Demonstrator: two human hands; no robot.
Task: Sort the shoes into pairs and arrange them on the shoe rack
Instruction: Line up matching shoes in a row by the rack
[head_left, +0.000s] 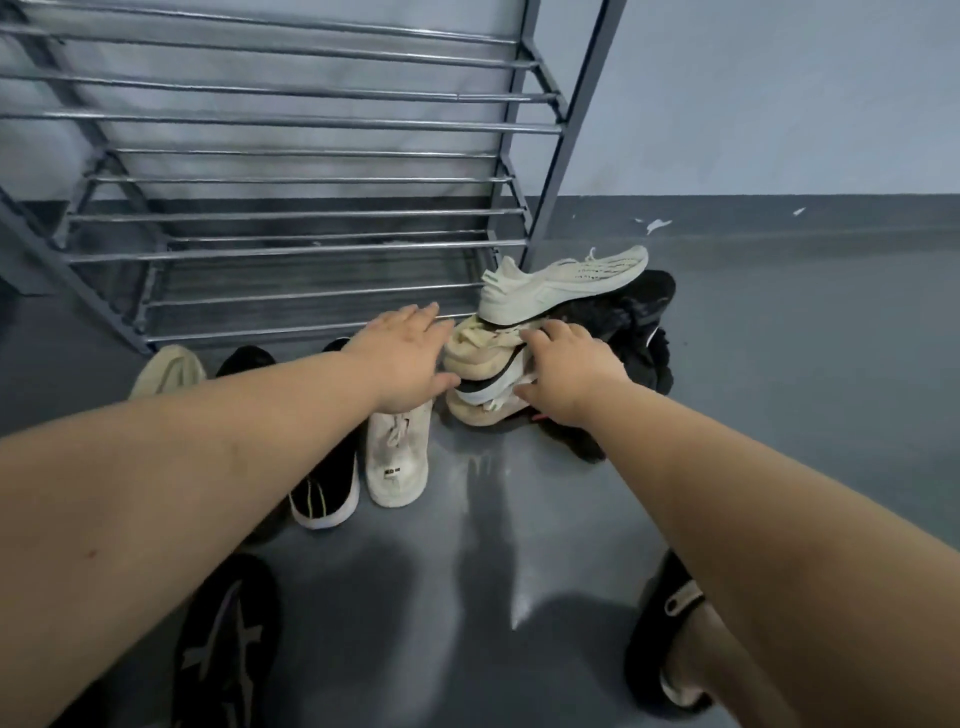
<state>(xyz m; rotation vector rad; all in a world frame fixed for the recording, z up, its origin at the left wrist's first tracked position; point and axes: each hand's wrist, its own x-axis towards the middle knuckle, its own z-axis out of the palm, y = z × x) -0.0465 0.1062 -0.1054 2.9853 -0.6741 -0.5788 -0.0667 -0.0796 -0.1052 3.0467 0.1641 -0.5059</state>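
Nearest the camera, the person's own feet on the grey floor (493, 597): a black shoe with grey stripes (226, 644) at lower left, a black slip-on (670, 618) at lower right, partly behind the right forearm

Further out, a row of single shoes stands on the floor in front of the shoe rack (291, 218), toes toward the camera: a white lace-up sneaker (397, 457), just left of it a black sneaker with white sole (327, 493), then another black shoe (244, 359) and a cream shoe (169, 371), both mostly hidden by the left forearm

Left hand (405, 358) reaches forward, fingers spread and flat, thumb touching the left side of the shoe pile; holding nothing visible. Right hand (566, 374) lies on top of the pile, fingers curled loosely over a cream sneaker with black stripe (485, 364); cannot tell if it actually grips

The pile sits by the rack's right front leg: cream sneakers stacked low, a white knit sneaker (566, 283) on top lying sideways, black shoes (628, 322) behind and to the right

Rack: grey metal frame with chrome bars in tiers, no shoes on the visible shelves. Behind it a pale wall (779, 104) with a dark base band
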